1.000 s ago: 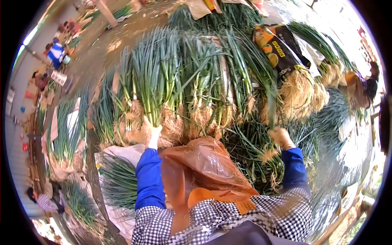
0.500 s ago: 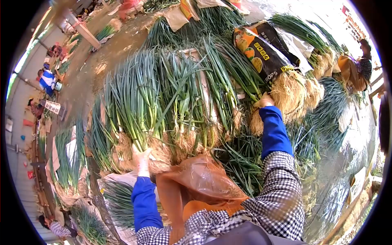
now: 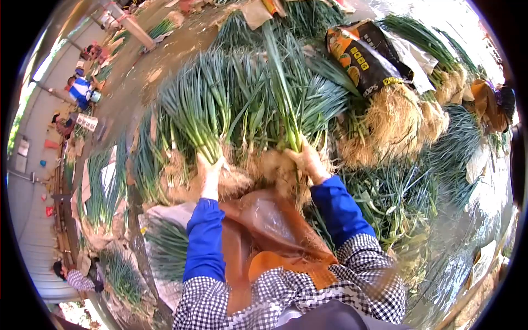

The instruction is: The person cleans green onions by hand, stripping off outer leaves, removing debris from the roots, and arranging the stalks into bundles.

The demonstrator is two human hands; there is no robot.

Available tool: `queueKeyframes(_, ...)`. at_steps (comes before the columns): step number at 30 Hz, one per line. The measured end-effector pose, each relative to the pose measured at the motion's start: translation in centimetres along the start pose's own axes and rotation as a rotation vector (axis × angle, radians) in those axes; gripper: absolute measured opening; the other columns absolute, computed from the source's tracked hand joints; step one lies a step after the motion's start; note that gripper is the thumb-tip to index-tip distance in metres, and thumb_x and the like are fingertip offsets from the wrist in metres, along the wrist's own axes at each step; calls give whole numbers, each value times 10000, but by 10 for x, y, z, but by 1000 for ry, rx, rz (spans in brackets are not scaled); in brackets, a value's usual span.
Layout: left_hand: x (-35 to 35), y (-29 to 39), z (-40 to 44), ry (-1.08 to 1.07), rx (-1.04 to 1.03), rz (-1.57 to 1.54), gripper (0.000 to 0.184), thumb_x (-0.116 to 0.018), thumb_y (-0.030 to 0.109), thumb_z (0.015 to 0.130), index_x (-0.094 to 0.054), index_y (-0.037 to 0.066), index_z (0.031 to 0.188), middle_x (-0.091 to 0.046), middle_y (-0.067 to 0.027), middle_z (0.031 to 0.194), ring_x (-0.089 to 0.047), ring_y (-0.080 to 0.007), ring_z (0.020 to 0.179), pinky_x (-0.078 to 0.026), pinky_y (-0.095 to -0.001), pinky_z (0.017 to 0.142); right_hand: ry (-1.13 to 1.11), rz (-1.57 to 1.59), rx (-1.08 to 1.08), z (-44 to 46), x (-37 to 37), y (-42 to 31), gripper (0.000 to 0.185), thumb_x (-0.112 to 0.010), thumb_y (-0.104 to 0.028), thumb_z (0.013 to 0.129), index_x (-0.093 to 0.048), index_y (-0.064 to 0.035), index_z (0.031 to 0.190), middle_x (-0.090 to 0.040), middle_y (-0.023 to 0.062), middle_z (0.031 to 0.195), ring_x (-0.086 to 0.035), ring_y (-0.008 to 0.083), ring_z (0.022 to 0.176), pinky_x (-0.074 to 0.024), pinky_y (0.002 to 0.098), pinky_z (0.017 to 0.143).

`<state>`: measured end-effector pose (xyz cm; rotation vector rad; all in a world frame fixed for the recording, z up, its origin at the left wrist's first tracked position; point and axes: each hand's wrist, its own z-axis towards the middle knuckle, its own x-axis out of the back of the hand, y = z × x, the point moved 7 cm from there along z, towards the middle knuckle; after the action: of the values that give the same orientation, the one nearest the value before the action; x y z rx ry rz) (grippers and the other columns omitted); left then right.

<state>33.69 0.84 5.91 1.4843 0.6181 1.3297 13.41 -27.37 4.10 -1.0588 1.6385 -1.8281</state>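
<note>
My left hand [image 3: 210,166] is closed round the pale lower stems of a bunch of green onions [image 3: 195,102], whose leaves point away from me. To its right, my right hand [image 3: 306,158] grips the base of a second green onion bunch [image 3: 281,88], held with its leaves fanned upward. Tan, hairy roots [image 3: 278,168] hang between the two hands. Other green onions lie in a row behind and beside both bunches. Below the hands an orange-brown apron [image 3: 269,220] covers my lap.
A black printed bag [image 3: 366,58] covers part of a rooted bundle [image 3: 393,121] at right. Loose leaves [image 3: 385,192] lie right of the apron, and another pile [image 3: 168,247] at lower left. A post [image 3: 129,25] and people [image 3: 81,91] are farther left; another person [image 3: 503,102] is far right.
My right hand has moved left from beside the black bag to the middle and now holds a bunch. My left hand keeps its hold on the left bunch.
</note>
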Motion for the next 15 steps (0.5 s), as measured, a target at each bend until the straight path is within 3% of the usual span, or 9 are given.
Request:
queueKeyframes(2, 8, 58, -43, 329, -177, 644, 669, -702, 277, 728, -395, 17, 1263, -490, -184, 1212, -474, -311, 1115, -349, -393, 989, -10, -399, -87, -11, 20, -7, 576, -694, -269, 741, -468, -89, 1240, -629, 188, 940, -612, 321, 881, -481, 366, 761)
queueKeyframes(6, -53, 118, -124, -47, -248, 164, 526, -668, 271, 783, -465, 42, 1210, -510, -136, 1210, -493, -276, 1098, -380, -377, 967, -42, -418, -150, -32, 44, -5, 394, -620, -364, 812, -581, -53, 1049, -651, 142, 838, -634, 263, 790, -482, 357, 706)
queueKeyframes(7, -88, 103, -147, -209, -106, -80, 454, -647, 235, 808, -490, 46, 1191, -525, -109, 1180, -508, -241, 1057, -399, -352, 943, -140, 68, -182, -40, 32, 7, 357, -571, -355, 859, -592, -34, 1015, -640, 92, 807, -601, 171, 737, -466, 297, 652)
queueKeyframes(8, -125, 92, -172, -368, 35, -322, 385, -627, 200, 834, -516, 51, 1171, -541, -81, 1151, -523, -205, 1015, -418, -328, 918, -182, 200, -291, -58, 30, -10, 306, -549, -305, 884, -608, -28, 1000, -615, 40, 800, -541, 102, 719, -432, 238, 621)
queueKeyframes(10, -172, 101, -228, -488, 547, -742, 288, -609, 184, 857, -549, 65, 1111, -562, -29, 1061, -541, -153, 918, -433, -280, 853, -199, 391, -368, -82, 13, -5, 302, -564, -301, 875, -620, -37, 1010, -603, 27, 806, -528, 98, 714, -410, 213, 611)
queueKeyframes(12, -205, 70, -260, -562, 744, -878, 278, -593, 190, 873, -551, 63, 1117, -567, -27, 1000, -531, -131, 878, -439, -263, 786, -195, 365, -226, -91, -11, 12, 321, -610, -327, 841, -638, -26, 948, -611, 32, 743, -554, 128, 658, -447, 275, 596)
queueKeyframes(13, -203, 73, -257, -379, 633, -963, 281, -591, 221, 878, -557, 66, 1111, -573, -27, 939, -531, -140, 834, -435, -270, 752, -159, 203, -201, -95, -8, 18, 316, -621, -329, 833, -642, -22, 905, -611, 48, 712, -554, 139, 624, -453, 290, 590)
queueKeyframes(14, -197, 60, -264, -391, 729, -741, 242, -583, 218, 884, -577, 71, 1076, -585, -39, 903, -534, -157, 768, -451, -281, 720, -122, 38, -169, -95, -3, 22, 315, -632, -330, 825, -647, -18, 862, -611, 65, 681, -554, 150, 590, -458, 306, 584)
queueKeyframes(15, -207, 38, -266, -375, 750, -935, 230, -577, 225, 889, -579, 77, 1065, -582, -35, 874, -534, -158, 743, -461, -287, 694, -46, -109, -45, -93, 1, 31, 313, -638, -318, 820, -631, -6, 793, -596, 109, 648, -550, 191, 548, -457, 314, 570)
